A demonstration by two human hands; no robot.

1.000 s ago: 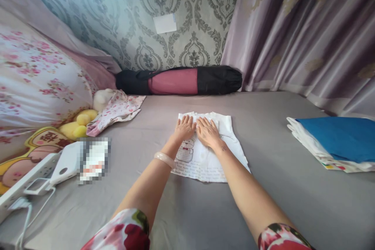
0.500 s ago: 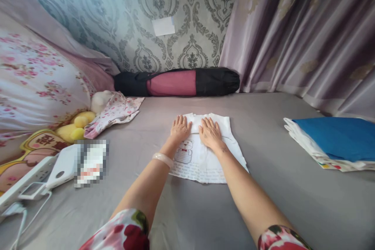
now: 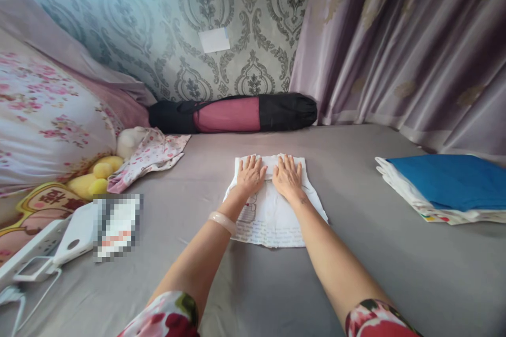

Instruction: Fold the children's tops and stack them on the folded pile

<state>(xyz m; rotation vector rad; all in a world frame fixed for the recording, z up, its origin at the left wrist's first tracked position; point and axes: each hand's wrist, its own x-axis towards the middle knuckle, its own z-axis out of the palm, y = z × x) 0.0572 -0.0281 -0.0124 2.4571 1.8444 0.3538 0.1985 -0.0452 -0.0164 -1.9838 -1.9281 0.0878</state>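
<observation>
A small white shirt (image 3: 276, 224) with a printed bear and rows of lettering lies on the grey bed sheet (image 3: 356, 263). Its far edge is folded over toward me. My left hand (image 3: 252, 175) rests flat on the left of that folded band, fingers spread and pointing away. On the right of the band lies my right hand (image 3: 288, 176), also flat with its fingers apart. Both palms press on the cloth without gripping it. My left forearm partly covers the bear print.
A black and pink rolled bag (image 3: 227, 114) lies along the wall. Folded clothes with a blue piece on top (image 3: 446, 181) sit at right. At left are a floral cloth (image 3: 152, 158), yellow plush (image 3: 97, 176), a white power strip (image 3: 35, 247) and a white device (image 3: 79, 231).
My left hand has slid a little to the right across the folded band. My right hand stays flat and has moved slightly right. The view has shifted slightly.
</observation>
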